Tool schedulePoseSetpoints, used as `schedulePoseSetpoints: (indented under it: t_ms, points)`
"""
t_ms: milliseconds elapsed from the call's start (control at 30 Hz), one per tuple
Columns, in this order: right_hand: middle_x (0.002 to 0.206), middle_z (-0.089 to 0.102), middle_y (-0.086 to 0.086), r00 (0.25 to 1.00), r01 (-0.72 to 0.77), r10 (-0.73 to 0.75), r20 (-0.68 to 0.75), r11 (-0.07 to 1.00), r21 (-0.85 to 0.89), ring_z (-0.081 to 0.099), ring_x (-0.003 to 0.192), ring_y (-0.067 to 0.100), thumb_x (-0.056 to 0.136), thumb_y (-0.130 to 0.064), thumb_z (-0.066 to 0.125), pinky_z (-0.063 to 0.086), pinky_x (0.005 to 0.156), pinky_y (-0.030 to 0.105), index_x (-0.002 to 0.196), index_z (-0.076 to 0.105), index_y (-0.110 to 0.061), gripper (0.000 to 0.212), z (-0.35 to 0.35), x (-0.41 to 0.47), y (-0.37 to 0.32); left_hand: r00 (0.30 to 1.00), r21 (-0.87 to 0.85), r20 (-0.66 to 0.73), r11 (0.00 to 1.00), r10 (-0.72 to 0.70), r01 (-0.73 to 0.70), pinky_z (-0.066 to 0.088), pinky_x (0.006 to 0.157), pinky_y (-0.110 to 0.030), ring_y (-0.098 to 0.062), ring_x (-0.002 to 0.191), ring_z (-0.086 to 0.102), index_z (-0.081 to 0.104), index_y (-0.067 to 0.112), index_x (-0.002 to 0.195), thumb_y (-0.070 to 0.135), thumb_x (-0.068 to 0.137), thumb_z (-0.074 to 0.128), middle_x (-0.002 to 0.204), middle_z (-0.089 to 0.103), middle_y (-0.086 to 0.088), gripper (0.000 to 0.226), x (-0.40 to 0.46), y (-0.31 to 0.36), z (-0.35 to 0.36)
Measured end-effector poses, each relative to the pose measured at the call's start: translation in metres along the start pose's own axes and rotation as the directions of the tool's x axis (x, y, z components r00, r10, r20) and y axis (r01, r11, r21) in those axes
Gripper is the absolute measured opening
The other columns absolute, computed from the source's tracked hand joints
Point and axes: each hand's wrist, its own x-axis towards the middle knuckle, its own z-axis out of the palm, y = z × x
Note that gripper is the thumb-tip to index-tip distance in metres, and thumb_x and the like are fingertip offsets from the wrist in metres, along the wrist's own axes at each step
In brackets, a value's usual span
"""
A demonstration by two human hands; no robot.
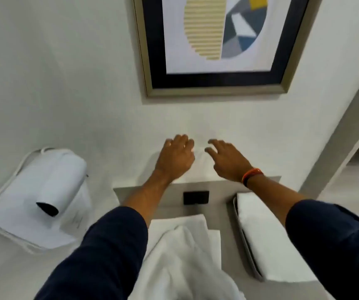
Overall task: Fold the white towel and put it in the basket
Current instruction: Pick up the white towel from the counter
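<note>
A white towel lies flat on top of a grey ledge against the wall, and it is hard to tell apart from the white wall behind it. My left hand rests palm down on the towel's left part with bent fingers at its far edge. My right hand hovers over the right part with its fingers spread and holds nothing. A grey basket with a folded white towel inside sits lower right.
A loose heap of white towels lies below the ledge, between my arms. A white hair dryer sits in a white holder on the left. A black socket is set in the ledge front. A framed picture hangs above.
</note>
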Motion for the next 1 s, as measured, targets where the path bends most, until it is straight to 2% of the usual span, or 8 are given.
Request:
schedulePoseSetpoints:
  t_ms: [100,267,333,467,633,800,900,1000]
  points:
    - [0.152,0.042,0.020,0.960,-0.084,0.053,0.274,0.991,0.100,0.050,0.128,0.039,0.084,-0.015,0.058,0.048,0.098,0.045,0.141,0.051,-0.008,0.057,0.067,-0.040,-0.025,0.934,-0.096,0.356,0.993,-0.034,0.073,0.046,0.087,-0.045,-0.034,0.113,0.059,0.064,0.008,0.115,0.024,0.093,0.051,0.118,0.063,-0.013,0.030,-0.059,0.012,0.063]
    - [0.146,0.045,0.014,0.767,-0.370,0.087,0.635,0.869,0.328,0.049,0.130,0.033,0.099,-0.031,0.057,0.047,0.104,0.044,0.146,0.044,-0.012,0.052,0.168,-0.110,-0.075,0.537,-0.135,0.836,0.907,-0.112,0.400,0.037,0.115,-0.046,-0.034,0.141,0.041,0.041,0.010,0.147,0.041,0.100,0.050,0.152,0.043,-0.015,0.057,-0.164,0.026,0.152]
    - [0.149,0.044,0.011,0.674,-0.504,0.072,0.735,0.772,0.387,0.047,0.135,0.030,0.101,-0.036,0.056,0.043,0.110,0.042,0.147,0.041,-0.014,0.053,0.198,-0.133,-0.093,0.380,-0.089,0.915,0.848,-0.138,0.523,0.033,0.120,-0.050,-0.035,0.149,0.031,0.029,0.011,0.155,0.049,0.099,0.050,0.162,0.031,-0.015,0.070,-0.195,0.035,0.178]
    - [0.149,0.044,0.008,0.630,-0.628,0.067,0.773,0.630,0.458,0.046,0.136,0.027,0.099,-0.042,0.058,0.039,0.112,0.038,0.149,0.041,-0.016,0.059,0.226,-0.155,-0.109,0.368,-0.088,0.887,0.678,-0.281,0.730,0.036,0.118,-0.050,-0.034,0.145,0.037,0.039,0.015,0.150,0.059,0.089,0.062,0.157,0.040,-0.013,0.079,-0.209,0.039,0.205]
    - [0.152,0.042,0.006,0.633,-0.690,0.075,0.770,0.506,0.518,0.044,0.138,0.025,0.088,-0.041,0.074,0.040,0.114,0.039,0.155,0.032,-0.021,0.081,0.222,-0.148,-0.108,0.158,-0.037,0.974,0.573,-0.163,0.819,0.045,0.108,-0.041,-0.032,0.136,0.050,0.039,0.011,0.147,0.047,0.074,0.085,0.152,0.048,-0.012,0.094,-0.174,0.038,0.208]
    - [0.135,0.068,-0.007,0.554,-0.766,-0.185,0.812,0.269,0.584,0.063,0.122,0.013,0.071,-0.024,0.090,0.049,0.109,0.036,0.134,0.057,-0.037,0.072,0.190,-0.128,-0.094,0.199,-0.229,0.973,0.458,0.114,0.859,0.060,0.077,-0.035,-0.021,0.091,0.072,0.068,0.022,0.103,0.044,0.058,0.091,0.102,0.073,-0.001,0.056,-0.120,0.015,0.152]
    - [0.113,0.078,-0.012,0.482,-0.778,-0.299,0.823,0.285,0.559,0.074,0.104,0.007,0.063,-0.025,0.095,0.059,0.088,0.025,0.109,0.072,-0.042,0.054,0.165,-0.122,-0.077,0.231,-0.331,0.913,0.278,0.338,0.902,0.063,0.076,-0.028,-0.019,0.084,0.077,0.080,0.011,0.092,0.017,0.072,0.083,0.095,0.079,-0.006,0.022,-0.089,-0.018,0.105]
    - [0.108,0.080,-0.006,0.490,-0.704,-0.244,0.837,0.455,0.545,0.075,0.102,0.015,0.063,-0.030,0.092,0.061,0.091,0.031,0.106,0.074,-0.030,0.047,0.137,-0.116,-0.050,0.298,-0.380,0.908,0.285,0.294,0.880,0.060,0.081,-0.028,-0.021,0.088,0.074,0.079,0.009,0.091,0.013,0.074,0.078,0.094,0.079,-0.008,0.018,-0.071,-0.048,0.063]
